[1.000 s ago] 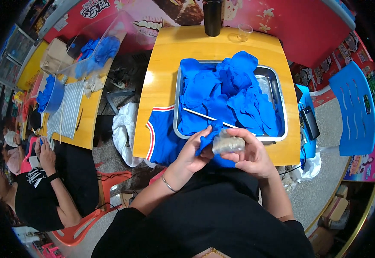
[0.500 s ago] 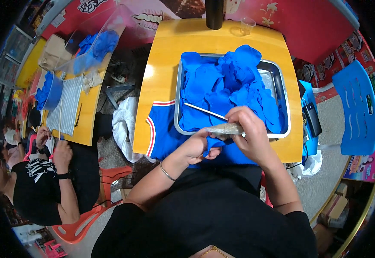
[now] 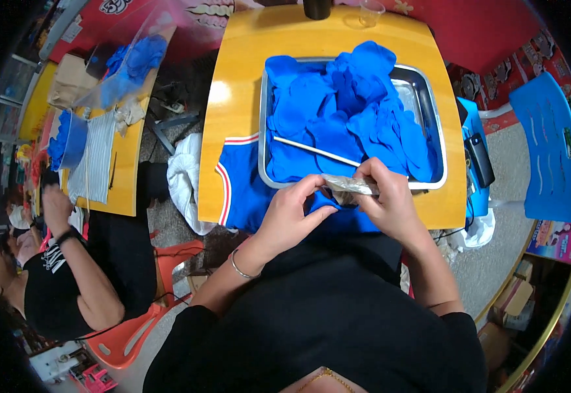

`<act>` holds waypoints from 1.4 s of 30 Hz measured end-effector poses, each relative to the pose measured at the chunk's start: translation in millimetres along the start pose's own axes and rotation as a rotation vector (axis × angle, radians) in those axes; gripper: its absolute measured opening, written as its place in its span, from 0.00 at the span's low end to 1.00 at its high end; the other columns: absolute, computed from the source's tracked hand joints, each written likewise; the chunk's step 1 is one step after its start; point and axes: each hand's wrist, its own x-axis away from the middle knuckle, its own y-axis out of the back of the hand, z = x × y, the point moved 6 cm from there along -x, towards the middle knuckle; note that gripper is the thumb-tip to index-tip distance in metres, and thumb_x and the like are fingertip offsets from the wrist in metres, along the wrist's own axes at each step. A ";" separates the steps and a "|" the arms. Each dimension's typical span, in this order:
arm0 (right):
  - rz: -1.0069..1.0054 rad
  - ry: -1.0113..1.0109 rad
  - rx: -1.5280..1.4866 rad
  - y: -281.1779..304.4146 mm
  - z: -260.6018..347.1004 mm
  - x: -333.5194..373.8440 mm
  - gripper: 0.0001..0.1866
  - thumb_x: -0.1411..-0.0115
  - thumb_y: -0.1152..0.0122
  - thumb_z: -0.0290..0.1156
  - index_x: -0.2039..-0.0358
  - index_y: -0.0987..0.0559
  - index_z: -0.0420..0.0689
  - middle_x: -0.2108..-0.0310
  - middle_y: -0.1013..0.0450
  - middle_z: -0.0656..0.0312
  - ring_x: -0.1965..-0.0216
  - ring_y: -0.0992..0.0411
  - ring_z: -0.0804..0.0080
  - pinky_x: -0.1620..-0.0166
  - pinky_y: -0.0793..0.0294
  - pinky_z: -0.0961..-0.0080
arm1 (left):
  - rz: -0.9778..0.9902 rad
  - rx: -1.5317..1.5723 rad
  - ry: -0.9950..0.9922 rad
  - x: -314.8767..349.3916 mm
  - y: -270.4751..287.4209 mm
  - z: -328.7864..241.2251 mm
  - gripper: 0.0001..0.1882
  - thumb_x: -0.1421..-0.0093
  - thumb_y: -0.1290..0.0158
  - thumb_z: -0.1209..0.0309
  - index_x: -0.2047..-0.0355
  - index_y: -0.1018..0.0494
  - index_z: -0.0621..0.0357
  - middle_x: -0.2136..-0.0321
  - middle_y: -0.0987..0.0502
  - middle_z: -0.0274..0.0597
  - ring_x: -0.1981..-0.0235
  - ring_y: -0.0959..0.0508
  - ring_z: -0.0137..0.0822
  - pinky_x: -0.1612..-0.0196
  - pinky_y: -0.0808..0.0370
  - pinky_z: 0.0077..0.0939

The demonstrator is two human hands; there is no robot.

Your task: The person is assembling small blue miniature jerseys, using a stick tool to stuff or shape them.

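Observation:
My right hand (image 3: 388, 200) is closed on a crinkled clear plastic packet (image 3: 349, 185) with something greyish-brown in it. The fingers of my left hand (image 3: 296, 211) grip the packet's left end, the thumb lower and a little apart. Blue cloth shows between the hands; whether it is a separate piece I cannot tell. Just beyond, a steel tray (image 3: 440, 154) holds a heap of rounded blue cloth pieces (image 3: 305, 111). A thin pale stick (image 3: 311, 152) slants across them, its right end near my right fingers.
A blue garment (image 3: 238, 190) with red-white trim lies under the tray on the yellow table (image 3: 236, 85). A clear cup (image 3: 371, 13) and a dark cylinder (image 3: 317, 8) stand at the far edge. A blue chair (image 3: 544, 147) is right; a co-worker (image 3: 69, 275) sits left.
My left hand has turned and come up to the packet; the blue piece formerly in its fingers no longer shows clearly. The packet now lies more level between both hands. The whole view has shifted.

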 end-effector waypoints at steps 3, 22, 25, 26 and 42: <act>0.180 -0.254 -0.218 -9.2 -12.4 12.9 0.12 0.54 0.41 0.20 0.69 0.32 0.39 0.77 0.28 0.56 0.74 0.26 0.63 0.72 0.31 0.73 | -0.038 -0.063 -0.076 9.2 -7.8 2.9 0.19 0.52 0.39 0.74 0.60 0.31 0.62 0.72 0.26 0.33 0.82 0.38 0.16 0.81 0.41 0.12; 0.156 0.012 -0.011 -29.6 -7.8 28.9 0.13 0.55 0.42 0.18 0.66 0.27 0.39 0.69 0.31 0.54 0.66 0.30 0.56 0.64 0.30 0.69 | -0.061 -0.286 -0.270 18.2 -5.0 3.0 0.08 0.52 0.44 0.76 0.72 0.30 0.63 0.70 0.27 0.44 0.70 0.26 0.39 0.68 0.31 0.27; 0.069 0.070 -0.007 -28.3 -5.2 27.3 0.12 0.56 0.43 0.16 0.68 0.29 0.39 0.71 0.33 0.54 0.68 0.31 0.56 0.65 0.31 0.68 | -0.042 -0.195 -0.145 16.1 -2.0 4.5 0.07 0.51 0.44 0.77 0.71 0.29 0.63 0.71 0.27 0.41 0.80 0.30 0.29 0.78 0.36 0.20; 0.070 0.071 -0.007 -29.2 -6.5 26.9 0.12 0.56 0.43 0.16 0.68 0.29 0.39 0.71 0.33 0.54 0.68 0.31 0.56 0.65 0.31 0.68 | -0.035 -0.182 -0.137 16.5 -1.6 6.0 0.07 0.50 0.44 0.77 0.70 0.29 0.63 0.72 0.28 0.40 0.83 0.33 0.26 0.81 0.39 0.19; 0.213 0.194 -0.022 -36.1 -8.1 27.1 0.12 0.60 0.38 0.19 0.70 0.26 0.41 0.69 0.31 0.58 0.64 0.32 0.60 0.61 0.32 0.68 | -0.023 -0.070 0.055 17.6 -0.3 21.5 0.05 0.47 0.47 0.79 0.69 0.28 0.65 0.71 0.24 0.41 0.78 0.26 0.22 0.79 0.33 0.15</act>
